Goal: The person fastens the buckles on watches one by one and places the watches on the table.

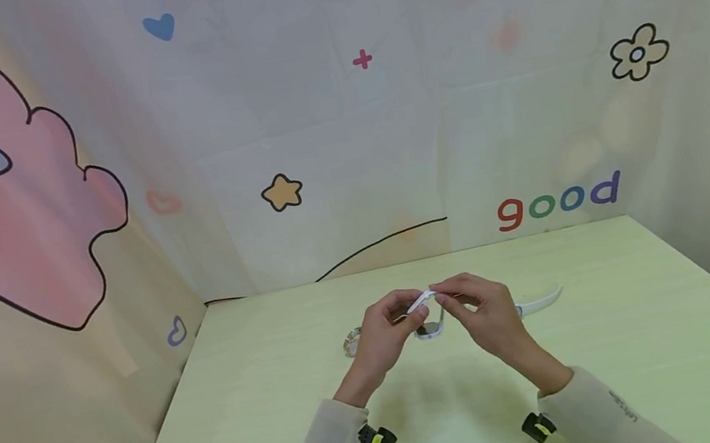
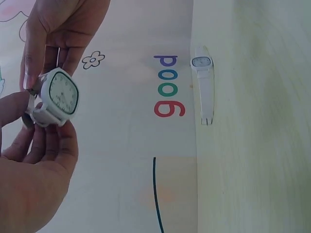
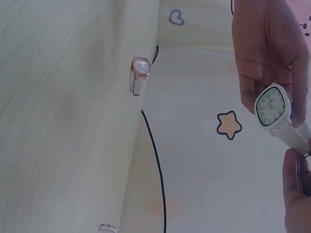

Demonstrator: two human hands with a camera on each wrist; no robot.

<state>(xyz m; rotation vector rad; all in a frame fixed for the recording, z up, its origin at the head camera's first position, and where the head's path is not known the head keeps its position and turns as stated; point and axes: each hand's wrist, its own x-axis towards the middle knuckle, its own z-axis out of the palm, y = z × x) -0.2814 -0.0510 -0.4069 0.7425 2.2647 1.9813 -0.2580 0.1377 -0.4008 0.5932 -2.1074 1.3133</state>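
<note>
Over the table, both hands hold one white wristwatch by its strap. My left hand pinches the strap between thumb and fingers. From the other side, my right hand grips the strap with thumb and fingertips. The watch case hangs below the strap, its back toward the head view. In the left wrist view the rounded-square white dial with a dark rim shows, and fingers meet at a metal buckle. The right wrist view shows the same wristwatch, with fingers hiding part of its strap.
A second white watch with a small oval dial lies on the table right of my right hand. A rose-gold watch lies behind my left hand. A printed curtain hangs behind the table's far edge.
</note>
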